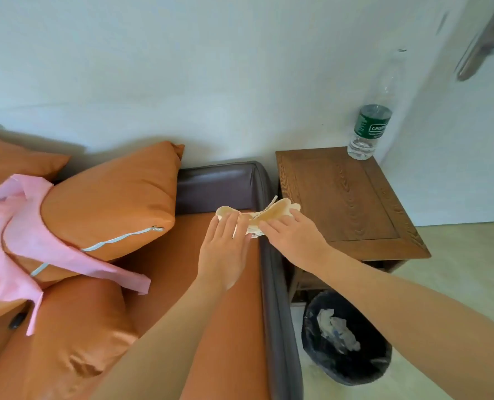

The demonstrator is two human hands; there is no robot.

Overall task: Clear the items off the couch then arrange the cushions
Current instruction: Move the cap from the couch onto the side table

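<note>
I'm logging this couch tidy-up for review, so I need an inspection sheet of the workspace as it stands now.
Surface: orange couch seat with dark armrest.
Job's things: cream cloth item held above the seat's right end; pink cloth draped over piled orange cushions.
Clutter: small dark object beneath the cushions, kind unclear.
Grippers: left hand and right hand both hold the cream item; fingers mostly extended.
Cables: nothing seen.
Surroundings: wooden side table carrying a water bottle; black bin with crumpled paper on the floor.
</note>
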